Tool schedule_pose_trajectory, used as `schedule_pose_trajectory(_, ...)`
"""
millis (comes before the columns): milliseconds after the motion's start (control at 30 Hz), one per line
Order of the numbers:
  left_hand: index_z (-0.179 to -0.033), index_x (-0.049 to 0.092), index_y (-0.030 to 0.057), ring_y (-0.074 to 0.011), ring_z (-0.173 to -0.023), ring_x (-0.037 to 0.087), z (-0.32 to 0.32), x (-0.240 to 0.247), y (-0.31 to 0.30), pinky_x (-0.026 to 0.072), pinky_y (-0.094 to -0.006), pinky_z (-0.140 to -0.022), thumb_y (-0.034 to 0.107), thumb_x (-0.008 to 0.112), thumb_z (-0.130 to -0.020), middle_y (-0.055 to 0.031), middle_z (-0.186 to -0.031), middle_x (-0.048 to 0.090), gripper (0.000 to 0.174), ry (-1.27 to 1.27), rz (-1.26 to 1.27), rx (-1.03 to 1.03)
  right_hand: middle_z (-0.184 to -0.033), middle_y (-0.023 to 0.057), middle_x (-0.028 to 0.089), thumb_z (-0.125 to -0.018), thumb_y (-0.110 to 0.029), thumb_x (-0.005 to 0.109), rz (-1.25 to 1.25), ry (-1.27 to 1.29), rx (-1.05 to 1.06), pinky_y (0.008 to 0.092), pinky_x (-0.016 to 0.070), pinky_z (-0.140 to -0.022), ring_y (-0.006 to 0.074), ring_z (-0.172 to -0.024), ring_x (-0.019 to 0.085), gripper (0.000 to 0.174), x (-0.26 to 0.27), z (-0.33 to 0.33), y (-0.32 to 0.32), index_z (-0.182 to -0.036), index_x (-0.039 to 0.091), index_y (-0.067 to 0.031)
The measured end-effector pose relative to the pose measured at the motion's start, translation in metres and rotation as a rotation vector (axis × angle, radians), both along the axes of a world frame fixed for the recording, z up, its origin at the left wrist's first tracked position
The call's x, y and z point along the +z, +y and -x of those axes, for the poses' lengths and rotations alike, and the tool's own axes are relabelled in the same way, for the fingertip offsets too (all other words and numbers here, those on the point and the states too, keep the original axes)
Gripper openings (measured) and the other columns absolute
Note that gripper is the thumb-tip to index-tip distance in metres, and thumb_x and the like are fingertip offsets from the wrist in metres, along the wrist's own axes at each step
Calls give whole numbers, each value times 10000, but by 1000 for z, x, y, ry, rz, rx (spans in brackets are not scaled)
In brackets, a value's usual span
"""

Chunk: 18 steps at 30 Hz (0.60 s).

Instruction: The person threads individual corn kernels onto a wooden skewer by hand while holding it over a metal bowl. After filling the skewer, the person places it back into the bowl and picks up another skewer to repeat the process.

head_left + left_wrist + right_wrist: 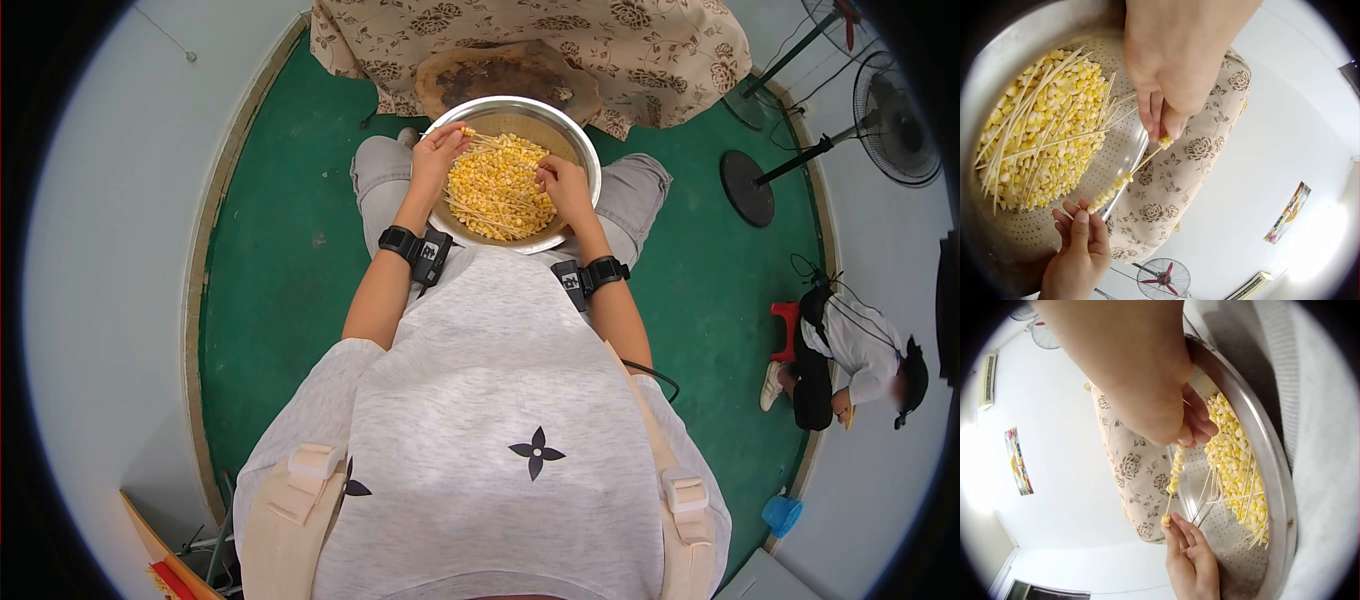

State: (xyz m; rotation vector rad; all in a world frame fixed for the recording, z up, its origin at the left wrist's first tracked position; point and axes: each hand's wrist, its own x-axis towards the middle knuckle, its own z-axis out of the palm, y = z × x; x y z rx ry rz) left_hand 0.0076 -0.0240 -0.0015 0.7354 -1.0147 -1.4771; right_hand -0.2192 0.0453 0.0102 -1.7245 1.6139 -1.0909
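Note:
A thin wooden skewer stretches between both hands over the metal bowl's far side. My left hand pinches one end, with a few yellow corn kernels right at the fingertips. At the other end, my right hand pinches the skewer beside a row of threaded kernels. Bare wood shows between the two groups of kernels. Below the hands, the perforated bowl holds a heap of loose corn kernels. Several bare skewers lie across the heap.
The bowl sits between my knees. Just beyond it are a brown wooden slab and a surface draped in flowered cloth. Standing fans are at the far right. Another person sits low on a red stool to the right.

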Motion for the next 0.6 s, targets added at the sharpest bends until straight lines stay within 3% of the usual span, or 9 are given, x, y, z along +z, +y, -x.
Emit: schedule_pose_trajectory(600,-1041,581,-25,-148,-870,612,0,4,2,497,-239,-792,107,574,-870,-96,-976,627,217,-50,-6,62,-672,123,642,-783,-66,542,-7,2,20,315,479,-585,218,-593,634,151,4,0,2,-879,630,11)
